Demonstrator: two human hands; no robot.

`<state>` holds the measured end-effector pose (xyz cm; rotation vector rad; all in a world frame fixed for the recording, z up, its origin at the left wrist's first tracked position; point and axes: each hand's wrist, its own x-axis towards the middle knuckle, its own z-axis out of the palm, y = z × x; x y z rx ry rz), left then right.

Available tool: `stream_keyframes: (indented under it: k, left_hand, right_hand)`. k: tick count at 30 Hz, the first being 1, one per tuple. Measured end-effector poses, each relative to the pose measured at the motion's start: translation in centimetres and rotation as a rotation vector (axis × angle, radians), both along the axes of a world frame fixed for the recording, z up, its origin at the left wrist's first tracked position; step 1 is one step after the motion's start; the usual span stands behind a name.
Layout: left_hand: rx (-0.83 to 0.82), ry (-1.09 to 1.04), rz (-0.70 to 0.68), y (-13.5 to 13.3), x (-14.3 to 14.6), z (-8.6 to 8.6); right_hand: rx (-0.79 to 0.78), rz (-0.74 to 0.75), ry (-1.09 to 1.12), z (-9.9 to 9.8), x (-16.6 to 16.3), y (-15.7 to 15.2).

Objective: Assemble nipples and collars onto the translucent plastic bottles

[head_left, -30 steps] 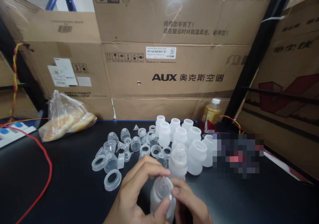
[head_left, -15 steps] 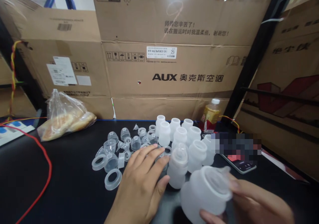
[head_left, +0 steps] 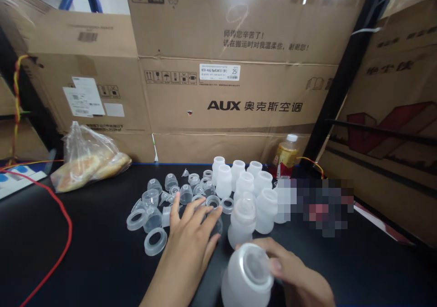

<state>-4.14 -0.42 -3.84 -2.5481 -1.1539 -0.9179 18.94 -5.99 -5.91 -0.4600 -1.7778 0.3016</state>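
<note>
My right hand (head_left: 294,267) is wrapped round a frosted plastic baby bottle (head_left: 243,285) at the bottom of the view; its mouth tilts toward me, and something clear seems to sit in it. Just beyond stands another frosted bottle with a clear dome cap on top (head_left: 243,220). Fingers spread, my left hand (head_left: 191,236) hovers over or rests on the loose clear parts; which, I cannot tell. Around it lie a collar ring (head_left: 155,242), a clear dome cap (head_left: 152,219) and small teats (head_left: 165,198). A clear part beneath its fingers is half hidden.
Several open frosted bottles (head_left: 246,184) stand in a cluster behind the capped one. A drink bottle (head_left: 286,156) is at the back right, near a blurred-out patch. Bagged bread (head_left: 90,168) and a red cable (head_left: 66,216) lie left. Cardboard boxes (head_left: 177,102) wall the back.
My right hand has brought the bottle leftward, in front of the capped bottle, and turned its mouth toward me. My left hand has shifted slightly left, with its fingers spread wider.
</note>
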Motion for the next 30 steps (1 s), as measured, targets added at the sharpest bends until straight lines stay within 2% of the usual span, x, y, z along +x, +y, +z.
stream_keyframes:
  k: [5, 7, 9, 12, 15, 23, 30]
  left_hand:
    - [-0.005, -0.160, -0.002, 0.0, -0.2, 0.6]
    - [0.010, -0.300, -0.034, -0.4, -0.3, 1.2]
    - [0.022, -0.542, -0.089, -1.1, -0.4, 1.9]
    - [-0.049, -0.952, -0.279, -2.2, -0.2, 2.7]
    - [-0.186, -1.190, -0.454, -3.1, 0.4, 3.3]
    - [-0.163, -1.253, -0.584, -2.8, 0.3, 4.2]
    - [-0.166, -1.032, -0.554, -3.0, 1.5, 3.2]
  right_hand:
    - [0.025, -0.023, -0.133, -0.3, -0.9, 0.7]
    - [0.047, -0.054, -0.175, 0.1, -1.1, 0.8]
    - [0.081, -0.130, -0.188, 0.6, -1.5, 0.8]
    - [0.090, -0.205, -0.189, 0.9, -2.1, 0.8]
    - [0.054, -0.148, -0.195, 0.7, -2.5, 0.9]
    - [0.060, -0.138, -0.179, 1.7, -2.9, 0.9]
    - [0.023, -0.134, -0.174, 1.7, -2.9, 0.8]
